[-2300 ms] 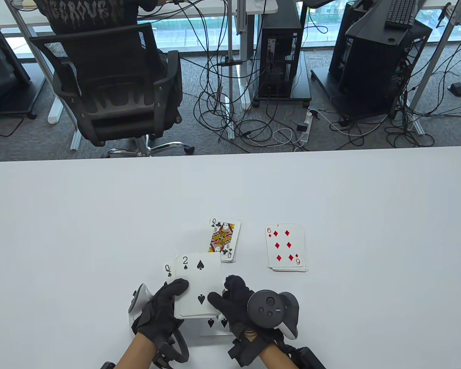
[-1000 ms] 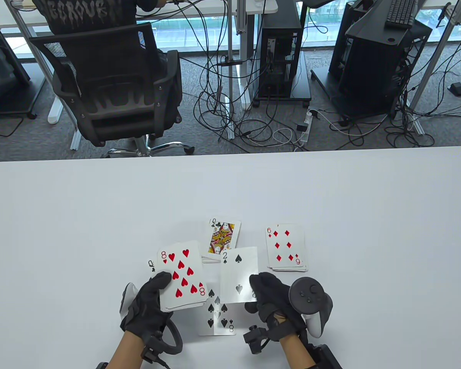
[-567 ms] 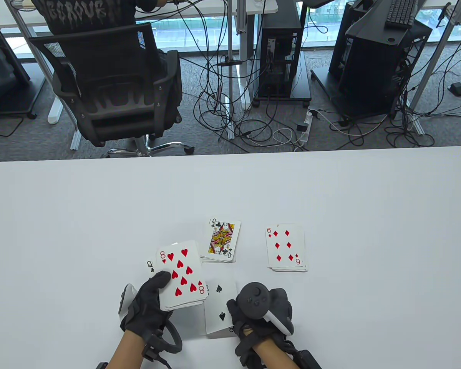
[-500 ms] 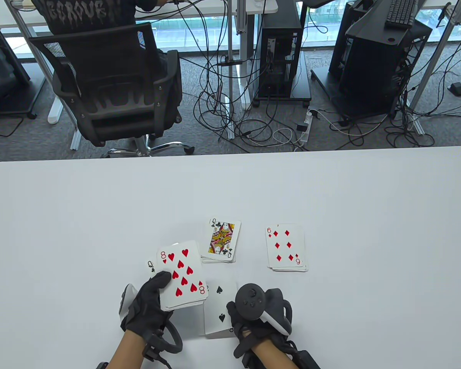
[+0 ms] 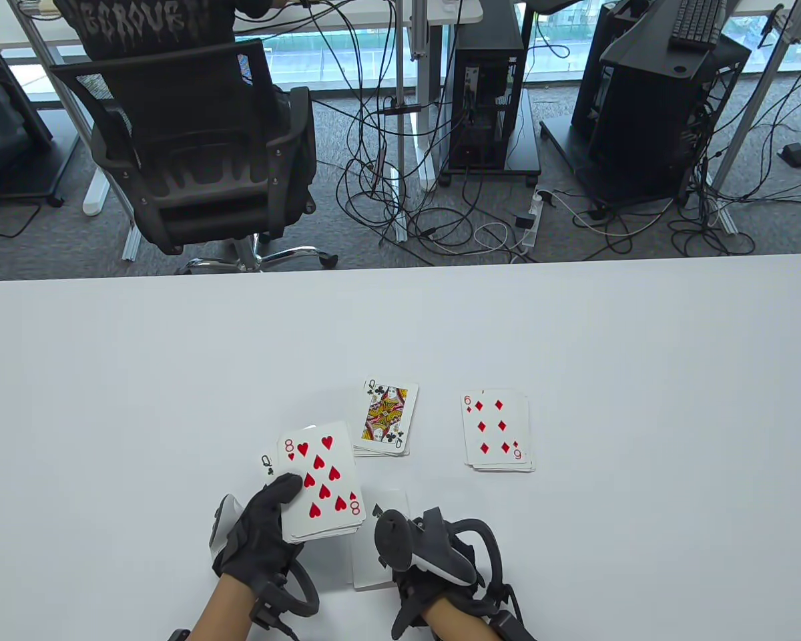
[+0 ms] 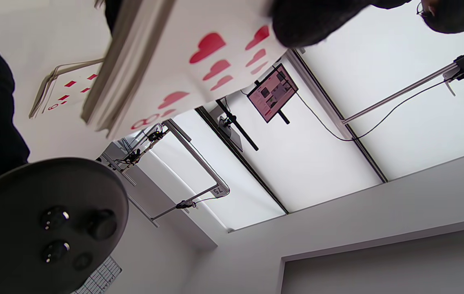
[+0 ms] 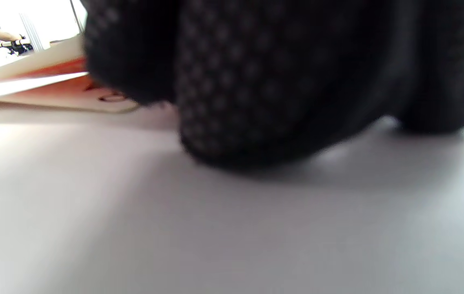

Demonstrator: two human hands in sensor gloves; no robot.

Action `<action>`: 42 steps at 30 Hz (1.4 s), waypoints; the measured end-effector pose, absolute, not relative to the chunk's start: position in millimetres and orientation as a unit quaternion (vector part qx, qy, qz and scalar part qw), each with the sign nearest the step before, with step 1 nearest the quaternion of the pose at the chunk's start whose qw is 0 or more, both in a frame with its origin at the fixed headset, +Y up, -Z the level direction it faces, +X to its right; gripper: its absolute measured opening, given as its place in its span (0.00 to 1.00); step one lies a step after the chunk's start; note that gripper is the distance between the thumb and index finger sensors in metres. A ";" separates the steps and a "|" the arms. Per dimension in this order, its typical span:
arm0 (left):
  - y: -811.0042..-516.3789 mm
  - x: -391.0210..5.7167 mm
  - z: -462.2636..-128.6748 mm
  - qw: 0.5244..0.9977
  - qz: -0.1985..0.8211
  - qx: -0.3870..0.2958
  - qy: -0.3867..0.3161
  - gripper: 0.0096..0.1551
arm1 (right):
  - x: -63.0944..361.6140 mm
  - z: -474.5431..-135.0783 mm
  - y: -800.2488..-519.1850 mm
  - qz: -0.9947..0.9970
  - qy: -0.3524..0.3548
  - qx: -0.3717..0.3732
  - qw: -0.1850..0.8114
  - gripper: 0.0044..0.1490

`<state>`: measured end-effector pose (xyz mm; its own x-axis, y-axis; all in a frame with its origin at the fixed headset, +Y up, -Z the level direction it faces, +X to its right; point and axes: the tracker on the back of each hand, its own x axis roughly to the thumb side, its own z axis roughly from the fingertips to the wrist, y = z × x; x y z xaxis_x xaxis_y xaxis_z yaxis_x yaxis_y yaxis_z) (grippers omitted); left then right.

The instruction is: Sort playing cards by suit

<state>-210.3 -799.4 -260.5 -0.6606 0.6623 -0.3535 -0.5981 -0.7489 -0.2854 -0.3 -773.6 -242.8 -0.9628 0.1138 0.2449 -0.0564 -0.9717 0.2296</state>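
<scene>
Left hand (image 5: pixel 261 534): gripping the deck (image 5: pixel 322 491), eight of hearts facing up.
Right hand (image 5: pixel 434 567): hovering over the spade pile (image 5: pixel 374 557); tracker hiding the fingers, grip unclear.
Right wrist view: gloved fingertips (image 7: pixel 252 102) touching the table (image 7: pixel 134 228).
Beyond: queen of clubs pile (image 5: pixel 385 419), six of diamonds pile (image 5: pixel 497 431).

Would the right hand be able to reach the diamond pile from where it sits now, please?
Probably yes. The right hand rests on the spade pile, and only bare table lies between it and the diamond pile. Whether its fingers hold a card is hidden.
</scene>
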 end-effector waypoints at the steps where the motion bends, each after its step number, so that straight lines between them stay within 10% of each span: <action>1: -800.0 -210.3 -260.6 0.349 0.907 -0.223 -0.073 0.34 | -0.7 -242.7 -773.4 0.984 0.109 0.131 0.039 0.35; 14: -801.8 -207.7 -260.0 0.356 0.902 -0.233 -0.077 0.34 | 33.3 -248.3 -754.7 0.962 0.166 0.084 0.198 0.41; 26: -802.3 -196.0 -256.5 0.379 0.884 -0.258 -0.092 0.34 | 45.7 -238.0 -720.1 0.898 -0.042 0.166 0.405 0.39; 35: -802.3 -187.7 -253.1 0.403 0.865 -0.280 -0.106 0.34 | 22.1 -229.4 -726.1 0.891 -0.054 0.214 0.397 0.51; 42: -801.5 -183.9 -251.7 0.404 0.861 -0.288 -0.118 0.34 | 24.1 -229.9 -726.3 0.894 -0.075 0.194 0.397 0.42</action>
<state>-183.9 -801.5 -251.7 -0.5090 0.7625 -0.3994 -0.6265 -0.6463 -0.4355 24.1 -726.3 -229.9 -0.6100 0.6802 0.4065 -0.7381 -0.6744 0.0208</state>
